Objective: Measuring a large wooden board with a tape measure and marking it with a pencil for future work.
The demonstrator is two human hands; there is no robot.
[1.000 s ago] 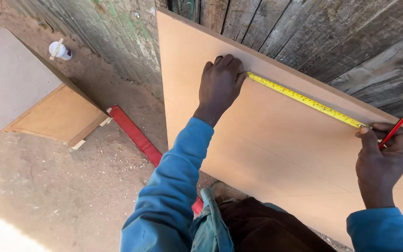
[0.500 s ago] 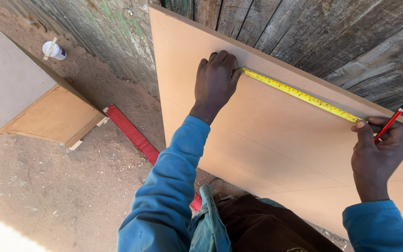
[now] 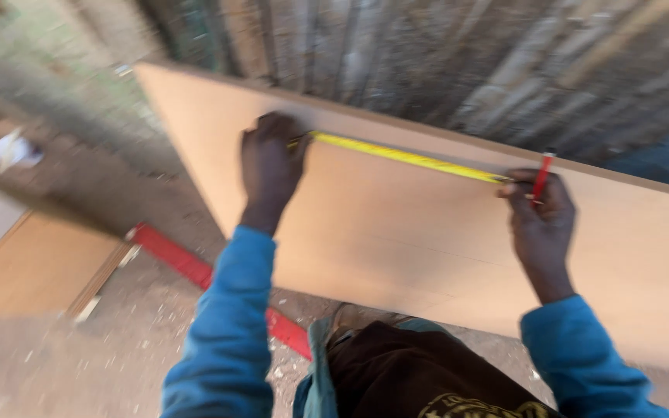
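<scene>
The single head-worn camera looked steeply down from above the person, close over both arms, facing the tan fibreboard sheet (image 3: 427,224) leaning against the weathered plank wall (image 3: 427,70); the frame was motion-blurred.

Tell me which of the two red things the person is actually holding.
The red pencil, upright in the right hand at the yellow tape's end. The other, a long red bar, lies untouched on the ground.
</scene>
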